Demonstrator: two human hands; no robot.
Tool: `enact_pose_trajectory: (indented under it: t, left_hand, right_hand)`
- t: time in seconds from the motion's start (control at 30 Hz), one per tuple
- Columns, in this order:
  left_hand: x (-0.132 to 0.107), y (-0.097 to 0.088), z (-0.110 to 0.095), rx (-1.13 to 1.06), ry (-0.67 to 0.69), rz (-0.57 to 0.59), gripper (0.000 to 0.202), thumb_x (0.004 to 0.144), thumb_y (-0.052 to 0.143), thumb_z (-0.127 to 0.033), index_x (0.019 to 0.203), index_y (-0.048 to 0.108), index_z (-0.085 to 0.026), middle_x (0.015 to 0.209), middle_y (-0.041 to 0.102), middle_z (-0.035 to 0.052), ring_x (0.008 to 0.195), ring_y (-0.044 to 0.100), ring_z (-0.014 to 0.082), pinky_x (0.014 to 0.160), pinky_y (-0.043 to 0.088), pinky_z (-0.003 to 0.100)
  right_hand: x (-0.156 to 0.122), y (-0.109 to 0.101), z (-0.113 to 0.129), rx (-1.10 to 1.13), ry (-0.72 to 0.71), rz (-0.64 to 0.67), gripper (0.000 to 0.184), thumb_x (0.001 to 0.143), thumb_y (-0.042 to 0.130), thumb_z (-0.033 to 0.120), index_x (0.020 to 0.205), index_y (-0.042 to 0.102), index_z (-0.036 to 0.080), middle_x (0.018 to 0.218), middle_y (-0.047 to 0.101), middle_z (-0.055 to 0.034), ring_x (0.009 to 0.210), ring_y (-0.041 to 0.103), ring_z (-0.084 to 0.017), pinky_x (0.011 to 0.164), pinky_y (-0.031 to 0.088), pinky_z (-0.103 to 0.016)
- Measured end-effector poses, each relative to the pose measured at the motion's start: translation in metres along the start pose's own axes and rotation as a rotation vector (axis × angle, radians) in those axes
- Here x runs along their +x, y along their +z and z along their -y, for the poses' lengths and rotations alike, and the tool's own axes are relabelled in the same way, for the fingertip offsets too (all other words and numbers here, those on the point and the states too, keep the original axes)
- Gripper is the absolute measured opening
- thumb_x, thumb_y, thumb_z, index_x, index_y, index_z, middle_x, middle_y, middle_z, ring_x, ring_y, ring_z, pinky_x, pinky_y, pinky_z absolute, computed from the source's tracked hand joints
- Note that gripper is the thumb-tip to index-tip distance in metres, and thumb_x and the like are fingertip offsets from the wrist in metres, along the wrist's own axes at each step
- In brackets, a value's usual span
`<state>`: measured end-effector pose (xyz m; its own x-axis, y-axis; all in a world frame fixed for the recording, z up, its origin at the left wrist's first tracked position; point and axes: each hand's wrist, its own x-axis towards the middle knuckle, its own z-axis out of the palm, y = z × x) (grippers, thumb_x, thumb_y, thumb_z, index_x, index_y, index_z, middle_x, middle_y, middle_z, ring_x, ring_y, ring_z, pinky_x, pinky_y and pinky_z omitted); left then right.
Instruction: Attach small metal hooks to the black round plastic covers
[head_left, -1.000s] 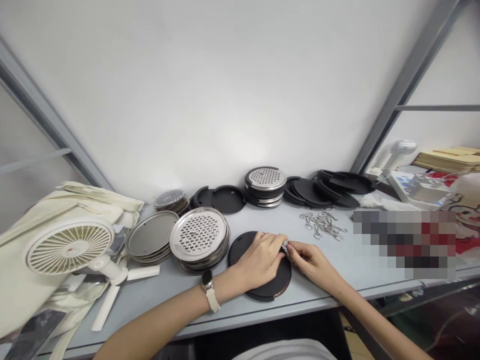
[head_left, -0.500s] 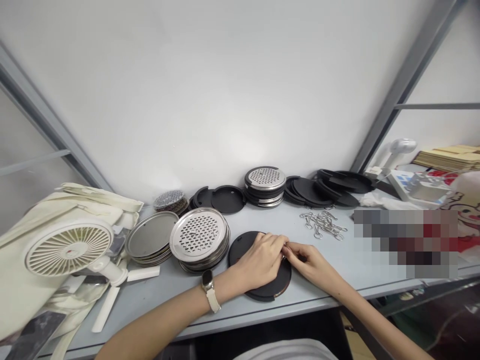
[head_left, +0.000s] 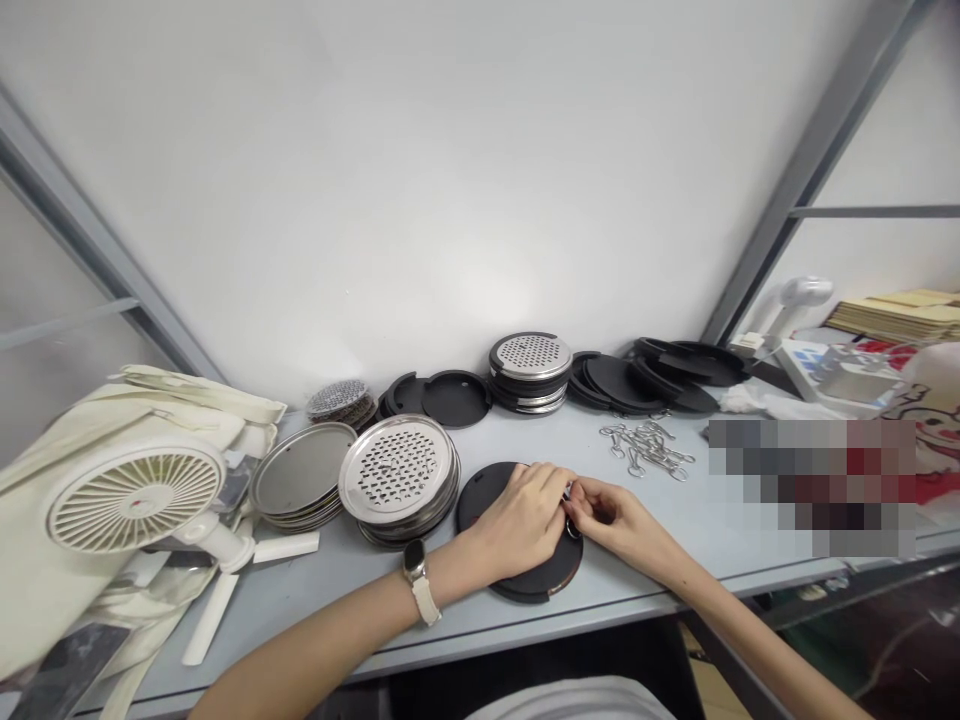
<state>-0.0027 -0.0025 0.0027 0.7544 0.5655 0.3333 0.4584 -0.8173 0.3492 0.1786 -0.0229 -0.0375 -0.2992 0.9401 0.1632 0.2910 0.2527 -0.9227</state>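
A black round disc (head_left: 487, 487) lies flat on the table close to me, with a coppery strip along its lower right edge. My left hand (head_left: 529, 520) rests across its top, fingers bent together at the right edge and gripping there. At that same edge my right hand (head_left: 611, 515) pinches a small metal ring (head_left: 572, 527), part of which shows between thumb and fingers. Where the ring meets the disc is hidden by my fingers. Beyond the right hand lies a pile of small metal loops (head_left: 646, 447).
Left of the disc stand stacks of perforated metal discs (head_left: 397, 470) and plain grey discs (head_left: 304, 475). Along the wall are a holed-disc stack (head_left: 532, 360), black round holders (head_left: 626, 380) and grey mesh discs (head_left: 337, 398). A white fan (head_left: 142, 498) stands far left.
My right fingers have shifted slightly at the disc's edge, and more of the metal ring shows below them. My left hand stays almost in place on the disc.
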Motion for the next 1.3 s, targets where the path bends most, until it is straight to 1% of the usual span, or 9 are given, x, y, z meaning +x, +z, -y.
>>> enact_pose_trajectory:
  t: [0.1, 0.2, 0.3, 0.4, 0.6, 0.77, 0.93, 1.13, 1.3]
  left_hand:
    - [0.0, 0.001, 0.0, 0.008, -0.01, -0.006, 0.02, 0.089, 0.045, -0.01, 0.108, 0.047, -0.017, 0.103, 0.055, 0.0057, 0.099, 0.051, 0.0206, 0.09, 0.039, 0.034]
    - [0.0, 0.002, 0.0, 0.012, -0.024, -0.028, 0.021, 0.089, 0.048, -0.013, 0.11, 0.047, -0.017, 0.106, 0.055, 0.006, 0.1, 0.051, 0.0217, 0.091, 0.039, 0.035]
    - [-0.001, 0.003, 0.0, 0.02, -0.033, -0.043, 0.024, 0.088, 0.05, -0.014, 0.112, 0.046, -0.017, 0.107, 0.055, 0.0056, 0.1, 0.051, 0.0219, 0.091, 0.039, 0.036]
    - [0.0, 0.003, 0.0, 0.024, -0.034, -0.051, 0.026, 0.086, 0.051, -0.013, 0.111, 0.047, -0.017, 0.107, 0.054, 0.0052, 0.1, 0.05, 0.0217, 0.091, 0.039, 0.036]
    - [0.0, 0.002, -0.001, 0.038, -0.039, -0.047, 0.028, 0.084, 0.05, -0.013, 0.111, 0.046, -0.017, 0.108, 0.053, 0.0068, 0.1, 0.05, 0.0226, 0.09, 0.04, 0.036]
    - [0.0, 0.003, -0.001, 0.059, -0.039, -0.039, 0.022, 0.084, 0.049, -0.013, 0.105, 0.047, -0.017, 0.105, 0.053, 0.0067, 0.098, 0.05, 0.0229, 0.09, 0.041, 0.037]
    - [-0.001, 0.003, -0.001, 0.044, -0.04, -0.063, 0.024, 0.084, 0.049, -0.014, 0.108, 0.046, -0.017, 0.11, 0.051, 0.0078, 0.104, 0.049, 0.023, 0.092, 0.041, 0.037]
    - [-0.001, 0.004, 0.0, 0.056, -0.056, -0.074, 0.024, 0.083, 0.05, -0.014, 0.106, 0.047, -0.017, 0.11, 0.051, 0.0084, 0.107, 0.048, 0.0241, 0.094, 0.04, 0.039]
    - [-0.001, 0.006, 0.001, 0.062, -0.057, -0.083, 0.026, 0.083, 0.053, -0.017, 0.108, 0.046, -0.016, 0.115, 0.049, 0.0101, 0.112, 0.046, 0.0252, 0.097, 0.04, 0.041]
  right_hand:
    - [0.0, 0.0, -0.001, 0.025, -0.02, -0.02, 0.024, 0.092, 0.049, 0.032, 0.073, 0.042, 0.02, 0.067, 0.038, 0.0051, 0.06, 0.036, -0.012, 0.057, 0.032, -0.023]
    - [0.0, -0.001, -0.002, 0.027, -0.04, -0.068, 0.019, 0.093, 0.046, 0.029, 0.076, 0.043, 0.021, 0.069, 0.04, 0.0049, 0.061, 0.039, -0.012, 0.058, 0.034, -0.024]
    - [0.0, -0.002, -0.003, -0.027, -0.06, -0.128, 0.018, 0.094, 0.044, 0.027, 0.077, 0.042, 0.021, 0.069, 0.04, 0.0048, 0.062, 0.04, -0.013, 0.059, 0.035, -0.025]
    - [0.001, -0.002, -0.003, -0.091, -0.098, -0.166, 0.016, 0.092, 0.046, 0.025, 0.077, 0.042, 0.021, 0.072, 0.042, 0.0036, 0.065, 0.042, -0.014, 0.062, 0.036, -0.025]
    - [0.001, -0.001, -0.001, -0.11, -0.071, -0.114, 0.018, 0.096, 0.042, 0.03, 0.08, 0.042, 0.022, 0.071, 0.043, 0.0037, 0.064, 0.043, -0.014, 0.06, 0.037, -0.025]
    - [0.0, 0.001, 0.003, -0.16, -0.067, -0.079, 0.02, 0.098, 0.04, 0.033, 0.082, 0.042, 0.022, 0.07, 0.046, 0.0041, 0.063, 0.044, -0.014, 0.061, 0.037, -0.025]
    - [0.0, 0.0, 0.005, -0.171, -0.063, -0.081, 0.021, 0.098, 0.04, 0.034, 0.082, 0.043, 0.022, 0.069, 0.046, 0.0042, 0.063, 0.045, -0.014, 0.06, 0.037, -0.025]
    - [0.0, -0.001, 0.006, -0.248, -0.041, -0.08, 0.025, 0.096, 0.041, 0.033, 0.074, 0.041, 0.021, 0.062, 0.042, 0.0056, 0.059, 0.041, -0.013, 0.056, 0.034, -0.024]
    - [0.0, 0.0, 0.007, -0.281, -0.038, -0.082, 0.028, 0.098, 0.038, 0.037, 0.074, 0.043, 0.022, 0.063, 0.045, 0.0047, 0.059, 0.044, -0.014, 0.057, 0.036, -0.024]
